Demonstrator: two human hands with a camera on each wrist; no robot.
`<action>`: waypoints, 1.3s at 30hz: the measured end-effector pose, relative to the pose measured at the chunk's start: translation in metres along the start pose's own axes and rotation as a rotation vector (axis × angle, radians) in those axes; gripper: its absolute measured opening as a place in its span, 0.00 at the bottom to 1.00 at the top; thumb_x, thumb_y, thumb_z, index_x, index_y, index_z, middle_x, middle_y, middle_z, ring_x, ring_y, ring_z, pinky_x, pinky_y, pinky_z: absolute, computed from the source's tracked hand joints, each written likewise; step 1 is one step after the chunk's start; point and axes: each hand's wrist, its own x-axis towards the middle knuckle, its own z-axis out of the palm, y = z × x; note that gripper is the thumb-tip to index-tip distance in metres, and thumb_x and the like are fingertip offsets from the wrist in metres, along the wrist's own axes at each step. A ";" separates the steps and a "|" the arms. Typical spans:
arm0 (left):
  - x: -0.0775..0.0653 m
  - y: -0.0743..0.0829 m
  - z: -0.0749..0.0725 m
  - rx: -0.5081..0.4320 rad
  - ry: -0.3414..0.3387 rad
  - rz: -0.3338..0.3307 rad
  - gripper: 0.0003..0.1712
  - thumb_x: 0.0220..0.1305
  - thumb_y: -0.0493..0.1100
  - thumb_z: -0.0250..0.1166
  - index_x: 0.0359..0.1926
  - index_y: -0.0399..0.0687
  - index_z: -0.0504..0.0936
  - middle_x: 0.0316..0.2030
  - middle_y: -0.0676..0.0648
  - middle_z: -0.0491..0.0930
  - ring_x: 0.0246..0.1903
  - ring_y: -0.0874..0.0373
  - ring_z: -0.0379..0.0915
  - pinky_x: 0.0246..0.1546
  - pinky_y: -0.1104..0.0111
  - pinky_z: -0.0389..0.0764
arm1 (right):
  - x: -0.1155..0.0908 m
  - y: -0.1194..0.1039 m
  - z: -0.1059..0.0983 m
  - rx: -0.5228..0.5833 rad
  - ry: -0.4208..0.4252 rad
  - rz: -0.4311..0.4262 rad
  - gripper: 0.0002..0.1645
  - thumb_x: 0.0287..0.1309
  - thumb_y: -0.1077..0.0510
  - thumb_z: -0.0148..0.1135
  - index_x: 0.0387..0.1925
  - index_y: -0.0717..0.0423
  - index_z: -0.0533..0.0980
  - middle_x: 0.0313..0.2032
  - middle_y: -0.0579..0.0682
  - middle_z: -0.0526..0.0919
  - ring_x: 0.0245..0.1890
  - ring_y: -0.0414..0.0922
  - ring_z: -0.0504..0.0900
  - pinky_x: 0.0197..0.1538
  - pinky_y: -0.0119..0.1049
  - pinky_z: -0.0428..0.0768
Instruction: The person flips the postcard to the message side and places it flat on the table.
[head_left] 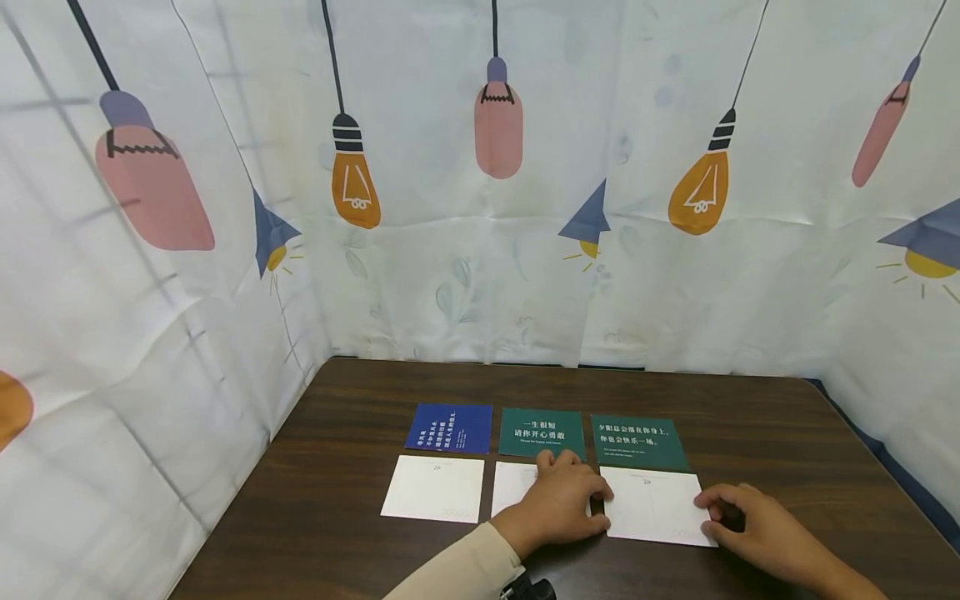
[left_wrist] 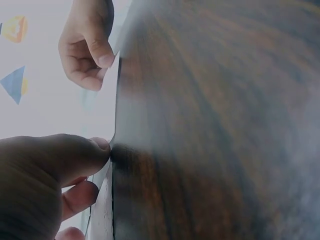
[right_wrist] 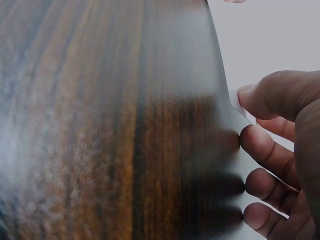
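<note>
Card — between left grip, right grip

On your table, three rear cards lay behind three front cards, the rightmost front card between your left hand and right hand

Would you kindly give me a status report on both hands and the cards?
Left hand at left edge of rightmost white card, right hand at its right edge. Card lies on table. Head view: left hand partly hides middle white card.
</note>
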 end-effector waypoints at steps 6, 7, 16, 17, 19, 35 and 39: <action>0.000 0.000 0.001 -0.005 -0.005 -0.010 0.13 0.57 0.56 0.76 0.44 0.69 0.89 0.39 0.70 0.80 0.44 0.66 0.62 0.43 0.58 0.53 | 0.001 -0.003 0.000 -0.030 -0.005 0.011 0.16 0.57 0.47 0.76 0.45 0.42 0.81 0.32 0.34 0.73 0.35 0.32 0.69 0.38 0.33 0.75; 0.000 0.001 0.001 -0.004 -0.007 -0.012 0.13 0.57 0.56 0.76 0.44 0.69 0.89 0.39 0.70 0.80 0.44 0.66 0.62 0.43 0.58 0.53 | 0.001 -0.003 0.000 -0.032 -0.006 0.014 0.16 0.57 0.47 0.76 0.45 0.42 0.81 0.32 0.35 0.73 0.35 0.32 0.69 0.38 0.33 0.75; 0.001 0.000 0.003 -0.002 -0.005 -0.015 0.13 0.56 0.56 0.76 0.44 0.70 0.89 0.38 0.70 0.79 0.44 0.67 0.62 0.43 0.58 0.53 | 0.001 -0.003 0.000 -0.045 -0.020 0.028 0.15 0.56 0.47 0.76 0.44 0.41 0.81 0.32 0.34 0.73 0.36 0.33 0.69 0.39 0.33 0.75; 0.001 0.000 0.002 -0.002 -0.005 -0.016 0.13 0.56 0.56 0.76 0.44 0.70 0.89 0.37 0.70 0.79 0.44 0.67 0.62 0.43 0.58 0.53 | 0.001 -0.002 0.000 -0.046 -0.020 0.025 0.15 0.56 0.47 0.76 0.43 0.41 0.81 0.32 0.34 0.74 0.36 0.33 0.69 0.39 0.33 0.75; 0.001 0.000 0.002 0.000 -0.005 -0.017 0.13 0.56 0.56 0.76 0.44 0.69 0.89 0.36 0.70 0.78 0.43 0.67 0.62 0.43 0.58 0.53 | 0.001 -0.002 0.001 -0.052 -0.022 0.022 0.14 0.57 0.47 0.76 0.43 0.40 0.81 0.32 0.33 0.73 0.36 0.33 0.69 0.39 0.33 0.75; 0.000 -0.005 -0.006 -0.073 -0.030 -0.030 0.12 0.62 0.54 0.73 0.47 0.68 0.89 0.38 0.70 0.79 0.46 0.66 0.63 0.46 0.56 0.54 | 0.012 -0.017 0.001 -0.109 0.105 -0.055 0.14 0.55 0.52 0.77 0.43 0.40 0.83 0.31 0.28 0.72 0.36 0.32 0.69 0.39 0.36 0.76; -0.001 -0.010 -0.009 -0.085 -0.037 -0.035 0.11 0.63 0.54 0.72 0.47 0.67 0.88 0.40 0.70 0.80 0.47 0.66 0.64 0.48 0.55 0.56 | 0.018 -0.023 0.001 -0.097 0.080 -0.040 0.13 0.57 0.50 0.76 0.43 0.41 0.83 0.31 0.30 0.72 0.36 0.34 0.70 0.39 0.36 0.76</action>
